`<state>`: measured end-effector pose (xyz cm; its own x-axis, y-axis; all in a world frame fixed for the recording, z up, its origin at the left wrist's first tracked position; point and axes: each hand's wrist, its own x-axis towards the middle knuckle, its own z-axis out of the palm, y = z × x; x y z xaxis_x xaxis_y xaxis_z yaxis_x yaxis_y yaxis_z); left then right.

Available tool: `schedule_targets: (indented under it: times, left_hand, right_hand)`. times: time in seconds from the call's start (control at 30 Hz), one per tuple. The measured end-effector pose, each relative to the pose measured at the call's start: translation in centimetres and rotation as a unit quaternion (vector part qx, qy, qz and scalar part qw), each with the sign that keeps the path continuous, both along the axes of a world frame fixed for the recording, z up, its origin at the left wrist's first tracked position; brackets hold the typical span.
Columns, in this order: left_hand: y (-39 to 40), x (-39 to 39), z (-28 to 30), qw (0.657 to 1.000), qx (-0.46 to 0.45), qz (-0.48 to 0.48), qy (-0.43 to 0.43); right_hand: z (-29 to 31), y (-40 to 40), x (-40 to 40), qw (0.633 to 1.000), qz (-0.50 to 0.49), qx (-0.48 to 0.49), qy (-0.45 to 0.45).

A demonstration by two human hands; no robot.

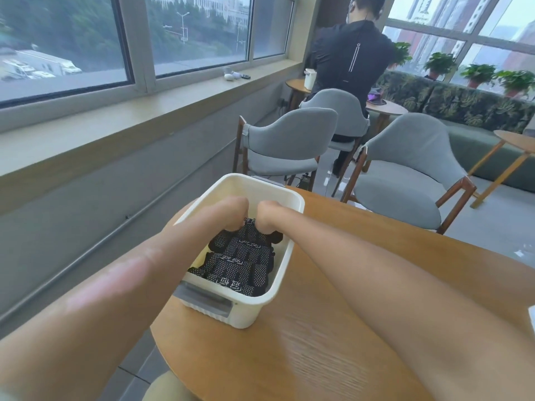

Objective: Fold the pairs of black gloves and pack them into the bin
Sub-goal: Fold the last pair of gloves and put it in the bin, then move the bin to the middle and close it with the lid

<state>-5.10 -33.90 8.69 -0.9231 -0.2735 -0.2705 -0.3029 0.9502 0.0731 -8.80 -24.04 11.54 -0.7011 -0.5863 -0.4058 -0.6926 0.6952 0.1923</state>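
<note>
A white plastic bin (285, 256) with a grey handle sits on the round wooden table (318, 342). Inside it lie several folded black gloves (240, 261) with white dotted grip patterns, stacked in a row. Both my hands reach down into the far half of the bin. My left hand (231, 211) and my right hand (267, 215) have their fingers curled down onto the farthest folded pair of gloves (251, 225), side by side and nearly touching. The fingertips are hidden behind the gloves and knuckles.
Grey upholstered chairs (405, 180) stand just beyond the table. A person in black sits farther back at another small table. A window ledge (115, 123) runs along the left. A white object shows at the right edge of the table (532, 316).
</note>
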Motion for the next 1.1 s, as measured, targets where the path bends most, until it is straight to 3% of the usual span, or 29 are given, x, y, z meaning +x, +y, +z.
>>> schedule_targets:
  times: [0.13, 0.3, 0.4, 0.53, 0.67, 0.77, 0.9, 1.1]
  left_hand:
    - [0.1, -0.4, -0.7, 0.997, -0.034, -0.019, -0.064]
    - [0.0, 0.0, -0.3, 0.999, -0.035, -0.014, -0.029]
    - [0.4, 1.0, 0.5, 1.0, -0.007, -0.001, 0.018]
    - [1.4, 2.6, 1.7, 0.995, 0.034, 0.007, 0.089]
    - [3.4, 4.4, 2.5, 0.982, 0.087, 0.019, 0.168]
    - [6.1, 5.7, 2.9, 0.978, 0.106, 0.011, 0.177]
    - [9.6, 7.5, 2.8, 0.976, 0.143, -0.004, 0.162]
    - [11.5, 8.2, 2.8, 0.987, 0.023, -0.007, 0.159]
  right_hand:
    - [-1.3, -0.5, -0.5, 0.996, 0.046, 0.074, -0.011]
    - [-1.5, -0.9, -1.0, 0.996, 0.041, 0.074, -0.013]
    - [-0.8, -0.3, -1.1, 1.0, 0.029, 0.011, 0.001]
    - [0.8, 2.0, -1.1, 0.986, 0.004, -0.164, 0.014]
    - [1.6, 6.0, -0.2, 0.935, -0.038, -0.352, -0.004]
    - [1.4, 10.1, 1.0, 0.899, -0.03, -0.434, 0.05]
    - [0.3, 16.5, 1.9, 0.884, -0.061, -0.456, 0.087]
    - [-3.0, 25.0, 0.5, 0.897, -0.146, -0.405, 0.099]
